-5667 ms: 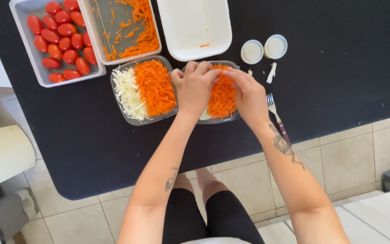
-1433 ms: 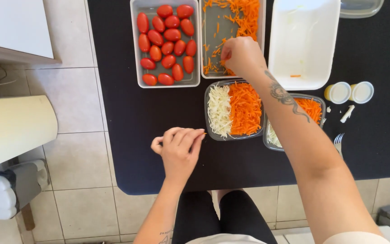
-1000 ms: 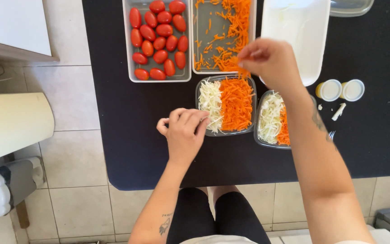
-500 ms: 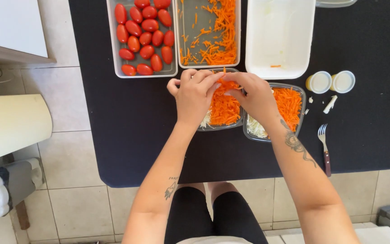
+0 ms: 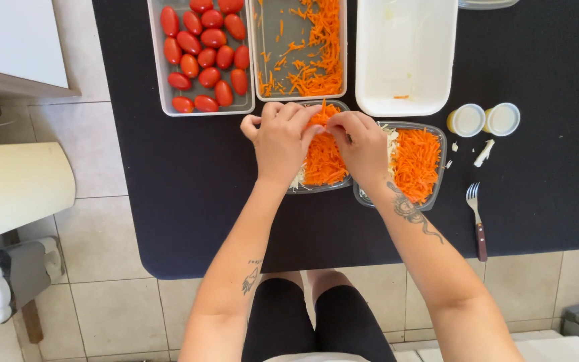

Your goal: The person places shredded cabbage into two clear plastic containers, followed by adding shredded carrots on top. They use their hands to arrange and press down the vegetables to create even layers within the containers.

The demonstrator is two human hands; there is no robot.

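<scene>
the black table [image 5: 189, 194] is carrying a clear container [image 5: 323, 184] of grated carrot, its long axis running away from the person, just below the carrot tray [image 5: 299, 47]. the left hand [image 5: 279, 137] and right hand [image 5: 363, 144] are both lying over it, fingertips pinching carrot shreds [image 5: 323, 161] together.

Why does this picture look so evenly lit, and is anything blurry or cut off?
Head view: soft daylight, faint shadows, no glare on the black table. Left hand and right hand are sharp over the grated carrot; the tomato tray is cropped at the top edge.
</scene>
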